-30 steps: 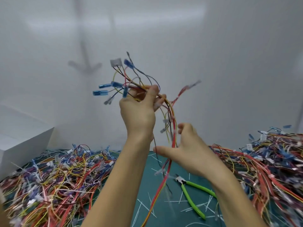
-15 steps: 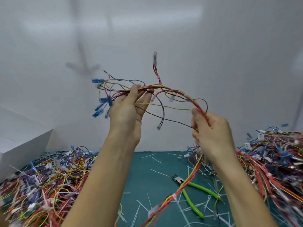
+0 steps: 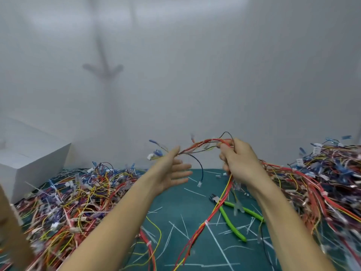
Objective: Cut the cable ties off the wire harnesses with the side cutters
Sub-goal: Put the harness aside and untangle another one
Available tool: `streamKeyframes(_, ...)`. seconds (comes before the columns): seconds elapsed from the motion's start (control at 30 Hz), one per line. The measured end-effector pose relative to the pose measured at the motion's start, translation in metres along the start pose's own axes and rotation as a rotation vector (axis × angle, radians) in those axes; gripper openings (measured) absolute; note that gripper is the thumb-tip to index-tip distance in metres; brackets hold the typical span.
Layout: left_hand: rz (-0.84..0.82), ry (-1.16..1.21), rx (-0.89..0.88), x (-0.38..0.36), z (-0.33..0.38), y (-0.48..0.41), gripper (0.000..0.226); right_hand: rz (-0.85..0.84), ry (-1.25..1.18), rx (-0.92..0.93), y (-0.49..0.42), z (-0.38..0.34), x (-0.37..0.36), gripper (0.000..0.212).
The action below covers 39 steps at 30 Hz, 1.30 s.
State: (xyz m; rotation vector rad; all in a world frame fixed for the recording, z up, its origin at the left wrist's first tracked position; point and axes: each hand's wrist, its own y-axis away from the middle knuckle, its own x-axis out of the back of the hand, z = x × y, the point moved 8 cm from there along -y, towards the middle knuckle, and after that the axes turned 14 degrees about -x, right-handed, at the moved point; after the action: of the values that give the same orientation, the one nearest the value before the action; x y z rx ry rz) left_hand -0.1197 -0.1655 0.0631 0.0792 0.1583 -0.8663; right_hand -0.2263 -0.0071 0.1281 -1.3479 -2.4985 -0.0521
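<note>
Presently, one wire harness (image 3: 203, 143) is being held up above the green surface (image 3: 175, 202), in front of the white wall. It is being gripped near its top by the right hand (image 3: 240, 163), whose fingers (image 3: 223, 153) are being kept curled tightly round the red, orange and yellow wires. From that grip the bundle is hanging down to the surface, and a white cable tie (image 3: 205, 223) is being carried on the hanging part.

The left hand (image 3: 170, 175) is being held open, its fingers (image 3: 181, 167) straight and spread, with nothing enclosed. The harness is passing just by the raised thumb; contact there cannot be told because of blur. Blue terminals (image 3: 157, 152) are being shown beyond that hand, and a black lead with a white connector (image 3: 199, 184) is dangling between the two hands.

The side cutters (image 3: 232, 220), with green handles, are lying on the surface beneath the right forearm, touched by neither hand and crossed by the hanging wires. Cut white tie ends (image 3: 216, 243) are lying scattered around them. Heaps of harnesses are being kept on the left (image 3: 74, 202) and on the right (image 3: 322, 182). A white box (image 3: 33, 161) is standing at the far left.
</note>
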Motion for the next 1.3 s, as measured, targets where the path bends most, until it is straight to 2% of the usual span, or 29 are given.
streamKeyframes(0.07, -0.103, -0.257, 0.081, 0.01, -0.031, 0.002, 0.052, 0.012, 0.098, 0.001, -0.005, 0.009, -0.012, 0.02)
streamKeyframes(0.23, -0.357, -0.818, 0.011, 0.021, -0.057, 0.006, 0.031, 0.133, 0.449, -0.073, -0.016, 0.044, -0.029, 0.028)
streamKeyframes(0.33, -0.552, -1.112, 0.019, 0.02, -0.063, 0.014, 0.032, 0.106, 0.583, -0.183, -0.02, 0.068, -0.032, 0.037)
streamKeyframes(0.43, -0.649, -1.304, 0.01, 0.024, -0.067, 0.023, 0.034, 0.059, 0.742, -0.254, -0.017, 0.083, -0.038, 0.052)
streamKeyframes(0.53, -0.69, -1.597, -0.182, 0.023, -0.063, 0.032, 0.045, 0.073, 0.972, -0.177, -0.007, 0.078, -0.046, 0.063)
streamKeyframes(0.6, -0.696, -1.733, -0.303, 0.024, -0.06, 0.038, 0.048, 0.045, 1.078, -0.035, 0.001, 0.067, -0.057, 0.059)
streamKeyframes(0.67, -0.699, -1.756, -0.306, 0.032, -0.06, 0.042, 0.051, -0.078, 1.059, 0.161, 0.014, 0.051, -0.074, 0.042)
streamKeyframes(0.73, -0.678, -1.764, -0.284, 0.043, -0.059, 0.043, 0.054, -0.33, 0.904, 0.224, 0.033, 0.044, -0.093, 0.026)
streamKeyframes(0.8, -0.614, -1.75, -0.316, 0.051, -0.056, 0.043, 0.056, -0.606, 0.821, 0.15, 0.056, 0.049, -0.113, 0.03)
streamKeyframes(0.87, -0.516, -1.682, -0.367, 0.058, -0.049, 0.043, 0.058, -0.826, 0.838, 0.031, 0.08, 0.062, -0.129, 0.04)
streamKeyframes(0.93, -0.415, -1.593, -0.426, 0.063, -0.039, 0.042, 0.059, -0.945, 0.848, -0.016, 0.097, 0.069, -0.137, 0.046)
streamKeyframes(1.07, -0.079, -1.388, -0.56, 0.078, -0.007, 0.038, 0.056, -1.136, 0.73, -0.027, 0.122, 0.066, -0.14, 0.033)
streamKeyframes(1.17, 0.179, -1.13, -0.632, 0.093, 0.015, 0.038, 0.056, -1.162, 0.627, 0.007, 0.124, 0.057, -0.133, 0.024)
streamKeyframes(1.23, 0.304, -0.958, -0.631, 0.105, 0.026, 0.038, 0.056, -1.069, 0.535, 0.038, 0.111, 0.047, -0.122, 0.023)
streamKeyframes(1.3, 0.347, -0.805, -0.592, 0.114, 0.032, 0.035, 0.055, -0.945, 0.503, 0.099, 0.096, 0.038, -0.104, 0.018)
